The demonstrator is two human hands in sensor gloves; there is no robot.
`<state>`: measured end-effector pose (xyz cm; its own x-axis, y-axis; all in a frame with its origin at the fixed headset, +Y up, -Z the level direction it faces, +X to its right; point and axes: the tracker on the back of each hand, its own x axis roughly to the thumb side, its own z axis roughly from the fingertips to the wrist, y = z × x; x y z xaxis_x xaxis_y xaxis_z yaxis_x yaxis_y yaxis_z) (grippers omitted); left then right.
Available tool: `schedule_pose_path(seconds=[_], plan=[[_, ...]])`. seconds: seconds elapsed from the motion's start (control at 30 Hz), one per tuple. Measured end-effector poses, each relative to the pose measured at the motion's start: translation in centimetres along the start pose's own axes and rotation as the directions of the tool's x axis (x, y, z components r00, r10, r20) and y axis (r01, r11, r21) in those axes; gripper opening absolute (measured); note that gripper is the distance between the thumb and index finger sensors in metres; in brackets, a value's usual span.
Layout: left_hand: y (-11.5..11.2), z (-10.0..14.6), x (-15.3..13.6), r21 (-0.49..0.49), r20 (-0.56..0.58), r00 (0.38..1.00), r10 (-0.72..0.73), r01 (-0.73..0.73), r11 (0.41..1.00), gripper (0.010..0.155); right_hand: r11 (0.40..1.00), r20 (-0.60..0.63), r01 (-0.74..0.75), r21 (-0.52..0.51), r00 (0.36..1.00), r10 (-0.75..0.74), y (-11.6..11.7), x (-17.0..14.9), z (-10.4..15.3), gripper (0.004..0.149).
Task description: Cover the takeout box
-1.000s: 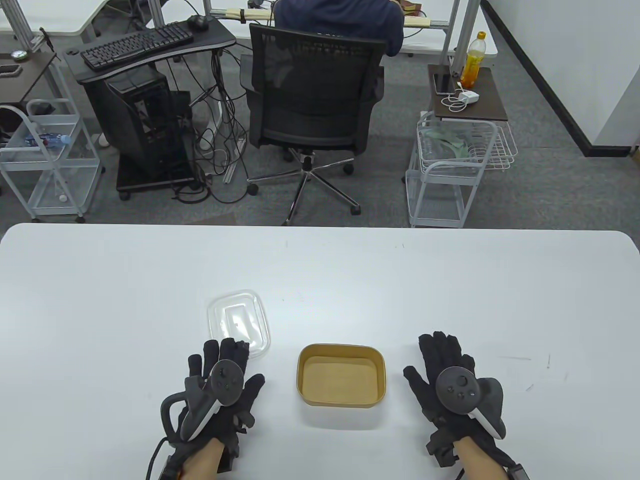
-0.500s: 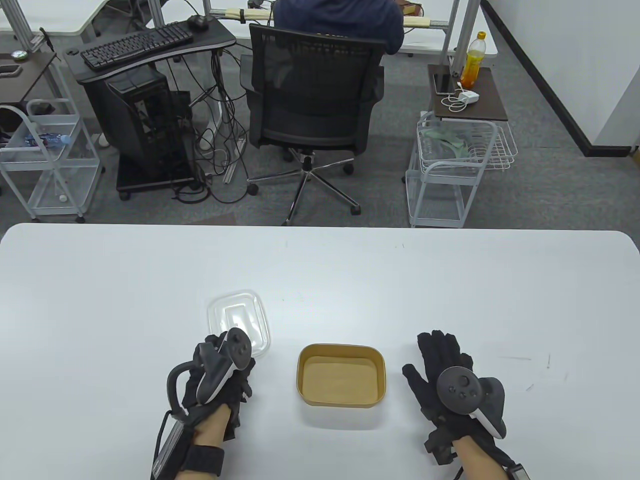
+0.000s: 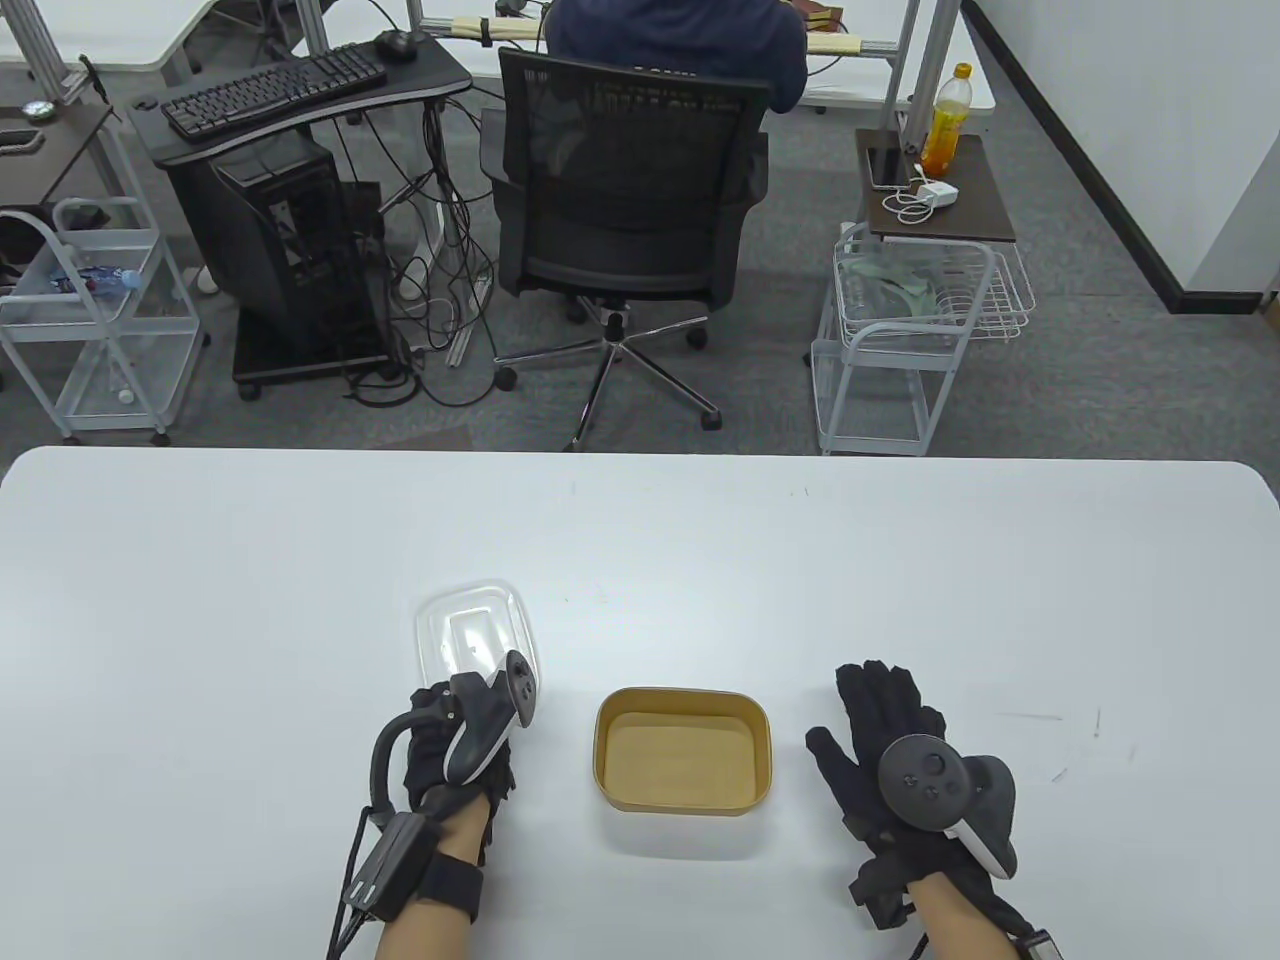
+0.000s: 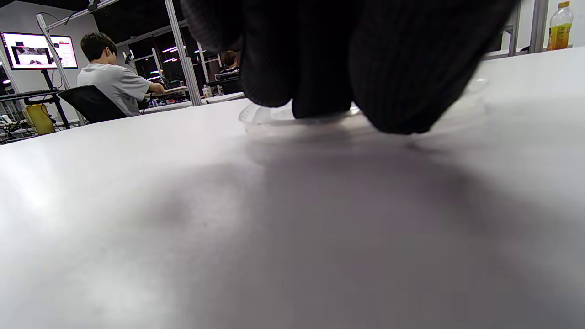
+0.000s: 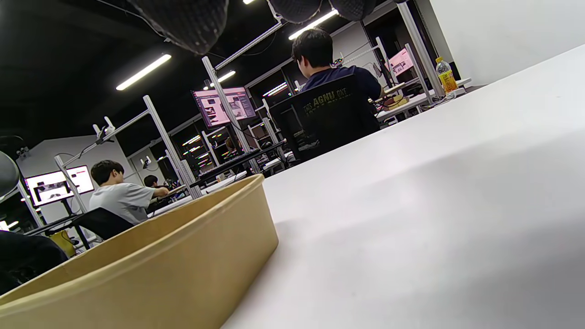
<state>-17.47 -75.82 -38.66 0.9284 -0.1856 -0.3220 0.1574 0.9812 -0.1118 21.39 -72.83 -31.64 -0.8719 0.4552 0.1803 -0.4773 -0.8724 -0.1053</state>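
Step in hand: picking up clear lid [image 3: 470,632], lying on tabletop [image 3: 250,600] at 10 o'clock of open takeout box [image 3: 685,750]. Left hand [image 3: 455,745] fingers [image 4: 397,82] touched its near edge; grip indeterminate. Right hand [image 3: 900,770] fingers spread, flat. Next: lift, align over box rim.

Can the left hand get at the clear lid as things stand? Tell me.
Probably yes. The left hand is already at the clear lid's near edge, fingers down on its rim; nothing lies between them on the table.
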Motion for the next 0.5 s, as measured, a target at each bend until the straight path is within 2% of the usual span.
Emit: schedule_pose_path(seconds=[0.23, 0.5], plan=[[-0.15, -0.09, 0.06, 0.072, -0.008, 1.000, -0.030, 0.030, 0.997, 0.045, 1.000, 0.009, -0.009, 0.008, 1.000, 0.009, 0.17, 0.20, -0.06, 0.070], [-0.16, -0.23, -0.08, 0.106, -0.022, 1.000, -0.010, 0.013, 0.994, 0.041, 1.000, -0.005, -0.006, 0.021, 1.000, 0.006, 0.40, 0.08, -0.08, 0.070]])
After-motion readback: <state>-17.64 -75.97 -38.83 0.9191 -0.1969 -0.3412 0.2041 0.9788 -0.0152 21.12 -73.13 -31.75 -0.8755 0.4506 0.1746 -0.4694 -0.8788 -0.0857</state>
